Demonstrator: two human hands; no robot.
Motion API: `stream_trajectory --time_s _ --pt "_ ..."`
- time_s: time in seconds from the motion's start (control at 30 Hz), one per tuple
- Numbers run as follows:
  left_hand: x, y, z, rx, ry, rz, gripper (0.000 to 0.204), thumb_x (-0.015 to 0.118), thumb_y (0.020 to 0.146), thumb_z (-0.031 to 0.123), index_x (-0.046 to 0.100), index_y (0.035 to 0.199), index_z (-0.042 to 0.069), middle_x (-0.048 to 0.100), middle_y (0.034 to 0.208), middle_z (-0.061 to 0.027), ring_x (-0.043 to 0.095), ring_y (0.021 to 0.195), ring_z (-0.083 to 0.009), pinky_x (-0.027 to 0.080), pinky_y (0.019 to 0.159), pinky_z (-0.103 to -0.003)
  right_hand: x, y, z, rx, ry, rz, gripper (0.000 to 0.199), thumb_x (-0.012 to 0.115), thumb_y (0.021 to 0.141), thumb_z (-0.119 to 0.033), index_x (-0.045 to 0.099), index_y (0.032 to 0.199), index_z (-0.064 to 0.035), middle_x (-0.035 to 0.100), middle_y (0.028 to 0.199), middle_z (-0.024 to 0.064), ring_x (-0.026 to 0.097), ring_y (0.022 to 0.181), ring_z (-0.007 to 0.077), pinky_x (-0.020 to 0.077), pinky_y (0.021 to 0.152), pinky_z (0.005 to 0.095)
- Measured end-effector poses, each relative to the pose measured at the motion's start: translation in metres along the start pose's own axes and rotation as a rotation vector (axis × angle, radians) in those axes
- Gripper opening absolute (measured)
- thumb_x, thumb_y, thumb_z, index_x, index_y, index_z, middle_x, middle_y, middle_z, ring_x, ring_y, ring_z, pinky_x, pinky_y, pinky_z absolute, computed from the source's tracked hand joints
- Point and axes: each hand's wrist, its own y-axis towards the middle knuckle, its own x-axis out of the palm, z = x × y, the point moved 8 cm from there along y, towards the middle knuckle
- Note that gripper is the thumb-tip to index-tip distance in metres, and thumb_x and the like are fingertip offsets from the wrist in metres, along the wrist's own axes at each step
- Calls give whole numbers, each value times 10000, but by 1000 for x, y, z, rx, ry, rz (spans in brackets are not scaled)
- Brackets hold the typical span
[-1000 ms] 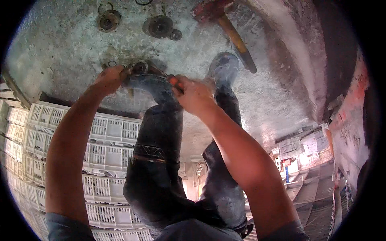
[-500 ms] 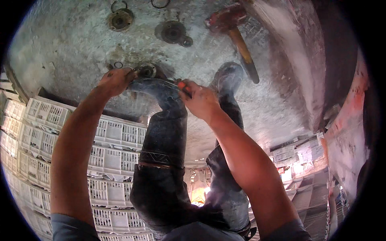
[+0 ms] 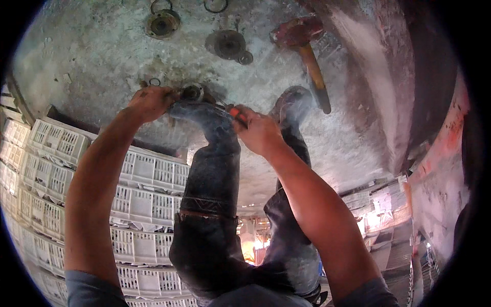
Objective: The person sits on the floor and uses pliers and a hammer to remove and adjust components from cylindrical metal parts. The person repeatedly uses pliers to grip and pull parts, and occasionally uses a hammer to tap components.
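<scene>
On the concrete floor, a round dark metal part (image 3: 192, 93) with a hollow centre lies just beyond the toe of my left boot (image 3: 197, 113). My left hand (image 3: 151, 104) is closed on the near-left side of this part; its fingertips are partly hidden. My right hand (image 3: 259, 134) grips the red-orange handle of a screwdriver (image 3: 239, 115). The thin shaft points left toward the metal part, and the boot toe stands close by. Whether the tip touches the part is too small to tell. Past my left hand lies a small ring (image 3: 154, 82).
Farther out on the floor (image 3: 110, 64) are a round flanged metal part (image 3: 163, 23), another disc-shaped part (image 3: 229, 45) and a metal ring (image 3: 216, 5). A sledgehammer (image 3: 313, 66) with a wooden handle lies at right. White plastic crates (image 3: 148, 204) are stacked at left; a wall (image 3: 376, 66) rises at right.
The view has shifted slightly, so the floor things appear a little lower and farther right. More of the screwdriver's handle shows in my right hand. Both hands keep their grips.
</scene>
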Motion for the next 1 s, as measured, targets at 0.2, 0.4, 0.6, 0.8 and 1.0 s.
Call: stream_trajectory --time_s 0.2,0.4,0.6,0.8,1.0 --pt "-18 5 8 204 81 154 254 579 946 269 647 1124 100 699 945 -160 683 939 -340 524 828 -447 0 5 2 -26 14 23 482 609 904 -427 570 1306 -165 728 1015 135 683 974 367 528 844 473" --pt "-6 24 -5 106 152 96 265 631 903 236 636 1142 122 704 961 -146 683 940 -332 525 831 -429 -8 6 2 7 -29 -24 484 570 930 -440 559 1329 -165 720 1061 133 681 995 360 523 870 477" --pt "-19 9 10 173 279 245 370 679 890 383 602 1141 123 698 1007 -123 666 986 -322 492 882 -439 -22 3 -2 54 -88 -49 470 571 935 -414 560 1323 -150 711 1077 147 678 1000 358 528 869 464" --pt "2 39 -6 66 300 95 442 667 896 402 593 1236 131 699 1058 -108 668 1008 -317 477 911 -445 -18 4 -3 31 -93 -62 448 584 928 -400 571 1289 -136 720 1023 141 683 966 363 535 841 467" --pt "-10 31 3 -26 269 78 475 577 945 478 580 1279 141 677 1130 -148 629 1116 -309 449 966 -451 -22 2 -4 -16 -99 -11 421 591 925 -385 572 1272 -148 722 1000 141 690 939 358 538 821 467"
